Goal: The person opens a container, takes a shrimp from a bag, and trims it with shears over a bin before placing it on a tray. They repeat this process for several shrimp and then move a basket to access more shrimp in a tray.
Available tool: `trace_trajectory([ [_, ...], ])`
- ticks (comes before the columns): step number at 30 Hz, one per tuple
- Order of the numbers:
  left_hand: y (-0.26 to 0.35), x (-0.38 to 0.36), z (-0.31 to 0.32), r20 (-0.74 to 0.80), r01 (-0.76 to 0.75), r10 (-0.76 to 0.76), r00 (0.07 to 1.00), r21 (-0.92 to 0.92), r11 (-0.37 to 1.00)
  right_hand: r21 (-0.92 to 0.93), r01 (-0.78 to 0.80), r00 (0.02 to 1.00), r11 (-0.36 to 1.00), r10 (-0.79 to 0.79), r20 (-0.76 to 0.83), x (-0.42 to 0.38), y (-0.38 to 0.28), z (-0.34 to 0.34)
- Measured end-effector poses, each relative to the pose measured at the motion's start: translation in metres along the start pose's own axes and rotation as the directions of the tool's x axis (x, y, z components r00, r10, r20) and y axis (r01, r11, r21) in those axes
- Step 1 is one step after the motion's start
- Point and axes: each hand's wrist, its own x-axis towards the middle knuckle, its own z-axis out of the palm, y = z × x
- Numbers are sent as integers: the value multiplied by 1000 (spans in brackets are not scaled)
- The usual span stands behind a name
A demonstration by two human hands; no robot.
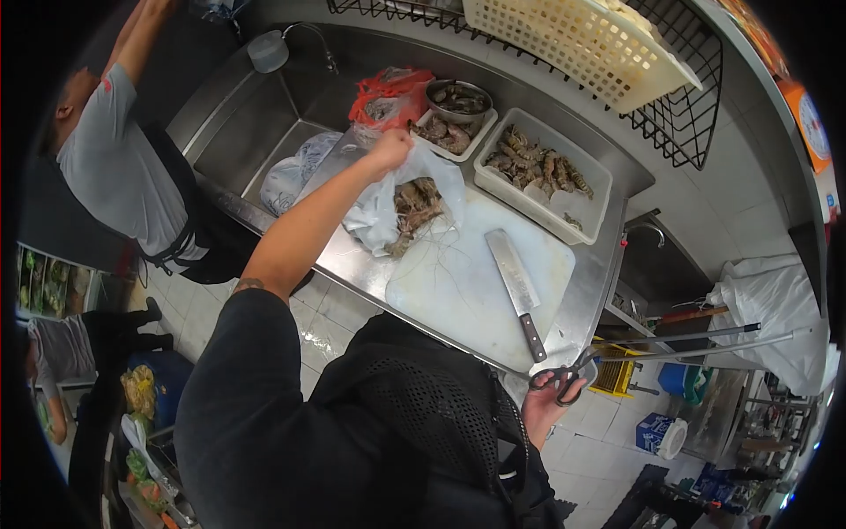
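My left hand (390,148) is reached out across the counter, its fingers closed at the upper edge of a white plastic bag (448,181). Raw shrimp (414,210) spill from the bag's mouth onto a white cutting board (467,304). In my right hand (548,407), low at the board's near right corner, are black-handled scissors (573,375), fingers through the loops. A cleaver (515,280) with a dark handle lies flat on the board. Just beyond my left hand, a small white tray (476,141) holds more shrimp.
A larger white tub (529,204) of shrimp stands right of the small tray, with a metal bowl (458,101) and red bag (388,95) behind. A perforated basket (573,53) hangs over on a wire rack. Another person (123,176) stands left by the sink (233,145).
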Motion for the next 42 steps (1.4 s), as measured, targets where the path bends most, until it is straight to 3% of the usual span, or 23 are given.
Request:
trace_trajectory([
  [6, -10, -43, -38, -144, 24, -12, 990, 79, 997, 8, -34, 999, 999, 34, 41, -4, -2, -10],
  [8, -53, -50, -54, -20, -65, 94, 995, 587, 807, -16, -26, 999, 1000, 27, 24, -9, -1, -12],
  [9, -57, -59, -58, -19, -61, 89, 996, 587, 808, -36, -20, 1000, 999, 21, 14, -11, 1, -12],
  [11, -61, -78, -67, -51, 103, -97, 994, 739, 666, -51, -23, 1000, 998, 23, -6, -13, 5, -12],
  [15, -108, -67, -98, -150, 140, -49, 987, 690, 710, -92, -46, 997, 995, 40, -60, -12, 6, -1],
  [17, -126, -62, -121, -305, 131, 76, 949, 605, 785, -114, -39, 998, 993, 33, -49, -11, 5, 11],
  [21, -95, -90, -147, -422, 107, 118, 899, 473, 874, -124, -24, 1000, 992, 23, -10, -11, 6, 31],
  [22, -91, -93, -151, -380, 118, -35, 924, 198, 973, -121, -25, 1000, 992, 24, -13, -12, 7, 34],
  [23, -89, -97, -154, -293, 151, -173, 940, -96, 984, -115, -39, 999, 993, 38, -18, -13, 9, 38],
  [24, -87, -101, -158, -172, 198, -280, 945, -379, 904, -111, -55, 998, 992, 53, -21, -13, 10, 40],
  [25, -85, -101, -158, -177, 200, -283, 943, -380, 903, -115, -59, 998, 992, 57, -18, -11, 12, 37],
  [27, -73, -96, -147, -44, 197, -376, 926, -791, 579, -123, -67, 997, 990, 62, -43, -5, 15, 31],
  [28, -54, -97, -140, -49, 192, -374, 926, -792, 579, -123, -68, 997, 990, 64, -37, -4, 15, 34],
  [30, -10, -103, -118, 14, 272, -418, 909, -779, 565, -110, -66, 996, 992, 58, -74, -7, 18, 39],
  [32, 2, -83, -99, 72, 272, -307, 949, -679, 682, -122, -96, 995, 988, 91, -45, -4, 18, 37],
  [36, 51, -117, -50, 149, 232, -178, 973, -641, 732, -97, -70, 997, 993, 69, -22, 3, 17, 30],
  [38, 41, -127, -47, 25, 100, -97, 995, -237, 966, -88, -63, 998, 994, 62, -18, 1, 14, 27],
  [40, 9, -136, -58, 55, 118, -108, 993, -237, 964, -69, -54, 998, 996, 52, -23, -1, 16, 22],
  [42, -21, -147, -73, 29, 118, -117, 993, -30, 993, -69, -41, 996, 997, 35, -82, -3, 15, 14],
])
